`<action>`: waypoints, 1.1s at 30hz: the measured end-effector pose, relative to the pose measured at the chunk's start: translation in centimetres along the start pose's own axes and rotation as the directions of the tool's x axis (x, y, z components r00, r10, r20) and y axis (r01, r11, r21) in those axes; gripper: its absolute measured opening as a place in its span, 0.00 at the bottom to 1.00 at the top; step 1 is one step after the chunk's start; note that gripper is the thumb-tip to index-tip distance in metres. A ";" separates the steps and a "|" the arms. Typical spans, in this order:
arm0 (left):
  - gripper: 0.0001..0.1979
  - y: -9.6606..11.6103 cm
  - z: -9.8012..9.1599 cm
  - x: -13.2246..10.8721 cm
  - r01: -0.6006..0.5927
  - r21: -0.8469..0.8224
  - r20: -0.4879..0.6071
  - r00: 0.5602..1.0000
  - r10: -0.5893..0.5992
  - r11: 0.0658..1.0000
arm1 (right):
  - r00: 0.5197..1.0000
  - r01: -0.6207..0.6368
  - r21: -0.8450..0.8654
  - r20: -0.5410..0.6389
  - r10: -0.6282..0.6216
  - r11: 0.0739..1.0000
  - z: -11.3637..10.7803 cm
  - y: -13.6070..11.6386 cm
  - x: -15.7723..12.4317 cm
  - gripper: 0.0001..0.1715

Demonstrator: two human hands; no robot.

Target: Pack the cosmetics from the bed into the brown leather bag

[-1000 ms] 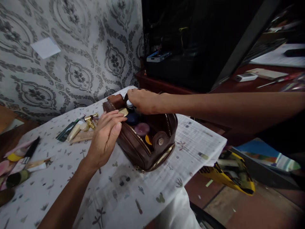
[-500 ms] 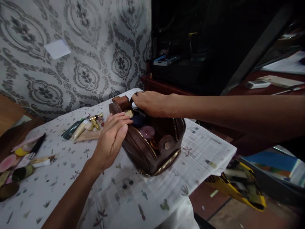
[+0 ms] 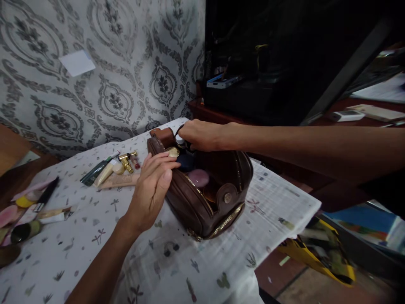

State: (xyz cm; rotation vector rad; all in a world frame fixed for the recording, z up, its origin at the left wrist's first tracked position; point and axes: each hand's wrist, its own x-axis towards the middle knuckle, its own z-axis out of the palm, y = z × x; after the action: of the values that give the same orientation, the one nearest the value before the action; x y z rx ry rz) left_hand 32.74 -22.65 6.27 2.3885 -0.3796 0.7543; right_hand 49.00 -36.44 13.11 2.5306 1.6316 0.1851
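A brown leather makeup bag [image 3: 193, 211] stands on the cloth-covered table with its zipped top gaping. Across its near left rim rests my left hand [image 3: 155, 181], fingers stretched out and thumb apart, holding nothing. At the bag's far end is my right hand [image 3: 202, 134], fingers curled down beside a white-capped item [image 3: 179, 139]; the fingertips and what they may grip are hidden. Inside the bag lie a pink round item [image 3: 198, 178], a dark blue item [image 3: 185, 161] and a gold-coloured item [image 3: 172, 152]. A snap tab [image 3: 228, 197] sits at the near end.
Left of the bag lie several cosmetics, among them a green tube [image 3: 96, 171], a beige tube [image 3: 122, 180] and gold tubes [image 3: 127, 160]. More makeup and a black-handled brush [image 3: 47, 194] lie at far left. A black screen [image 3: 268, 63] stands behind; a yellow-edged bag [image 3: 335, 257] is below right.
The view has shifted slightly, moving the bag a little right in the picture. My right hand's fingers have curled lower at the bag's far end. My left hand stays on the rim.
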 end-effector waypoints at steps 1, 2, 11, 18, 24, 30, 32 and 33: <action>0.22 0.0 0.0 0.0 -0.002 0.001 0.002 1.000 0.002 1.000 | 1.000 -0.027 -0.029 0.009 0.028 0.999 -0.1 0.0 -0.1 0.12; 0.22 0.0 0.0 0.0 -0.002 0.001 0.002 1.000 0.002 1.000 | 0.999 -0.036 -0.046 0.014 0.037 0.998 -0.2 0.1 -0.1 0.13; 0.22 -0.1 -0.2 0.1 0.001 0.009 0.015 1.000 -0.001 1.000 | 1.000 0.002 -0.039 -0.027 -0.003 0.999 -0.3 0.1 -0.5 0.25; 0.22 -0.1 -0.2 0.2 -0.005 0.017 0.018 1.000 0.005 1.000 | 0.987 0.003 -0.151 0.161 0.022 0.989 -1.1 -1.3 -1.0 0.20; 0.21 -0.1 -0.2 0.2 -0.001 0.026 0.014 1.000 0.001 1.000 | 0.992 0.033 -0.167 0.129 -0.011 0.985 0.6 -0.6 -1.2 0.18; 0.23 -0.1 -0.2 0.2 -0.004 0.037 0.020 1.000 0.004 0.999 | 0.995 0.011 -0.124 0.102 0.002 0.992 0.2 -0.6 -1.4 0.20; 0.22 -0.1 -0.3 0.2 0.000 0.037 0.029 1.000 -0.001 0.999 | 0.993 0.045 -0.116 0.116 -0.032 0.992 -0.5 -0.7 -1.6 0.22; 0.22 -0.1 -0.3 0.2 0.001 0.036 0.034 0.999 -0.002 0.999 | 0.992 0.060 -0.118 0.119 -0.045 0.991 -0.7 -0.7 -1.7 0.23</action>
State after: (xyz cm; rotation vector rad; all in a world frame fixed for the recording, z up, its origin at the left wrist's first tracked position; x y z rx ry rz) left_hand 32.80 -22.40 6.55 2.4379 -0.3812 0.7270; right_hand 47.54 -37.65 13.67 2.3595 1.5905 0.1255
